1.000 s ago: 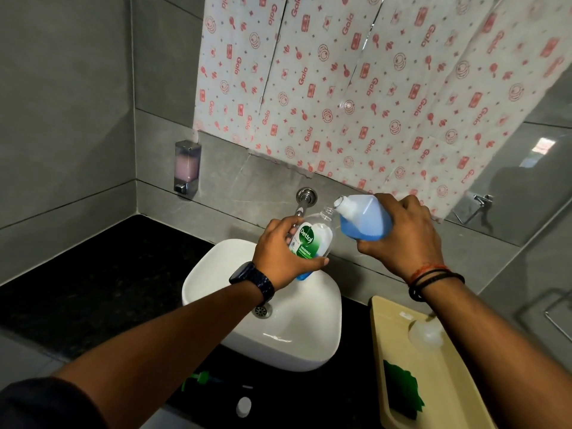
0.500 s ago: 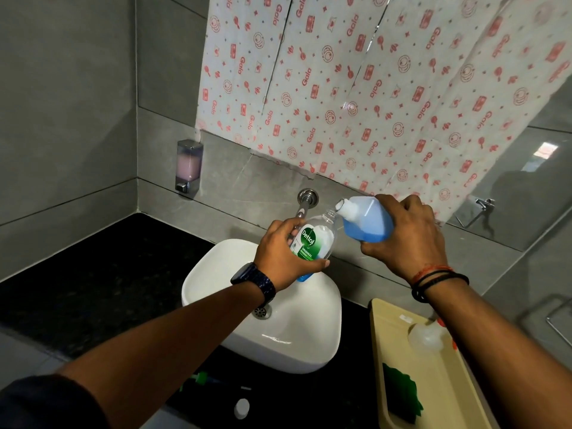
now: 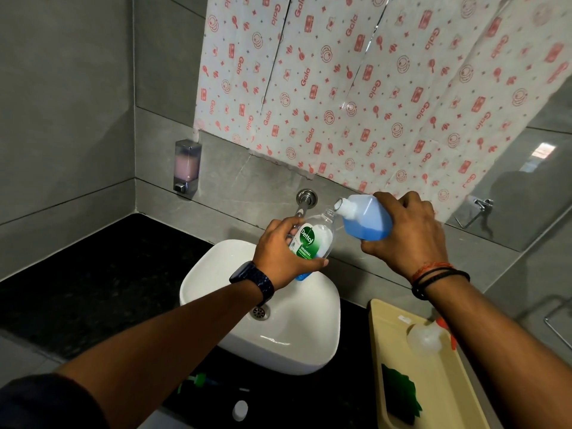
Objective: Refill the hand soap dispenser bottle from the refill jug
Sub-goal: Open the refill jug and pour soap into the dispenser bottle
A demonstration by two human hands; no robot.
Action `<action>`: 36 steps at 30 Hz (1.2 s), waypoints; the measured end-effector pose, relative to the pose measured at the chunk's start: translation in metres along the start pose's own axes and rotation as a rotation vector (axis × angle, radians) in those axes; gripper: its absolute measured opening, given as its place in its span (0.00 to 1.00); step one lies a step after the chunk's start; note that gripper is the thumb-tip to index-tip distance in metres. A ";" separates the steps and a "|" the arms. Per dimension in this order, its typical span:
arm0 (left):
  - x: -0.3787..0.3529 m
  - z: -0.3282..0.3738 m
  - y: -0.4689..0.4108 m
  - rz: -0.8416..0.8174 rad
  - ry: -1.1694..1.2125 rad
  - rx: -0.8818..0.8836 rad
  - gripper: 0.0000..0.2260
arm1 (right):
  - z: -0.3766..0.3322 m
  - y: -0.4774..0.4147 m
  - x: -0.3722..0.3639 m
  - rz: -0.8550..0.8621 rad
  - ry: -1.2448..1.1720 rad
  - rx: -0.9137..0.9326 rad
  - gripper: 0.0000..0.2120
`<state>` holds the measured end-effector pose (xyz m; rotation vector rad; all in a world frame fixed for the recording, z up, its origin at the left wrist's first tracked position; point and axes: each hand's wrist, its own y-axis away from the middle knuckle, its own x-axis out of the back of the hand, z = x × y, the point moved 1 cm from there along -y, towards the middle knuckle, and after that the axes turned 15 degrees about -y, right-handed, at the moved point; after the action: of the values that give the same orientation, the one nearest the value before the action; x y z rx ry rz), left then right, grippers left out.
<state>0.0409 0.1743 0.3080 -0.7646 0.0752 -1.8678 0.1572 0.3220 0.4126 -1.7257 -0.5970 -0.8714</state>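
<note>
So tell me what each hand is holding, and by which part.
Left hand grips the dispenser bottle around its lower body; right hand holds the refill jug around its base end.

left wrist: dark blue watch (image 3: 252,280) strapped just behind the left hand (image 3: 280,255)
right wrist: orange thread and black bands (image 3: 439,275) behind the right hand (image 3: 408,233)
left upper arm: dark sleeve (image 3: 46,404)

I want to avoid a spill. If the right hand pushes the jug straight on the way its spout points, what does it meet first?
Most likely the open neck of the Dettol bottle, held by the left hand. The jug in the right hand has its spout almost at that neck; with one view, contact is unclear.
</note>
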 end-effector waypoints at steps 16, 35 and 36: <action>-0.001 0.003 0.000 -0.008 0.016 0.005 0.37 | -0.004 -0.002 0.009 -0.021 0.049 0.027 0.38; 0.000 0.002 0.001 0.011 0.037 0.012 0.37 | -0.009 0.000 0.014 -0.035 0.051 0.029 0.37; 0.001 0.002 0.001 0.013 0.037 0.012 0.37 | -0.009 0.000 0.014 -0.036 0.052 0.029 0.38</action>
<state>0.0432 0.1738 0.3094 -0.7200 0.0924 -1.8686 0.1632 0.3129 0.4255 -1.6661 -0.6043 -0.9258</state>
